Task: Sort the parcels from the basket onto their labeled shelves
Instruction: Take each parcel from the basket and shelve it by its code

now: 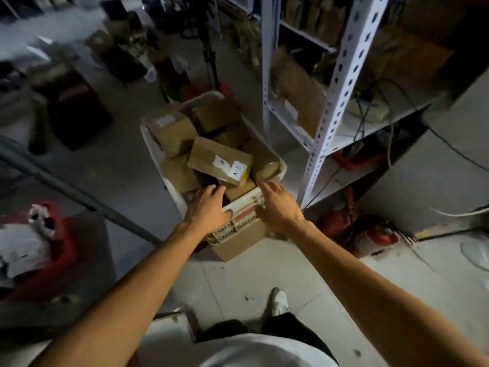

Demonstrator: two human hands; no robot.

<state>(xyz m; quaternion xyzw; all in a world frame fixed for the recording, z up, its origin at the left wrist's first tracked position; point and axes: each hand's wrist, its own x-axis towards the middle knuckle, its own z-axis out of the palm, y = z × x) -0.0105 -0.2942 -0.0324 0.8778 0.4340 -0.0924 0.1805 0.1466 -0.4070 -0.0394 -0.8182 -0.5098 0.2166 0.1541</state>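
While both arms reach forward, the left hand [209, 207] rests on the near rim of the white plastic basket [280, 165], fingers loosely spread and holding nothing. The right hand [277, 205] has its fingers straight, pointing at the far right rim of the basket. Brown cardboard parcels [172, 131] fill the basket; the top parcel [217, 157] carries a white label (marked "A-2"). Just beside the basket stands a white metal shelf rack [341, 83].
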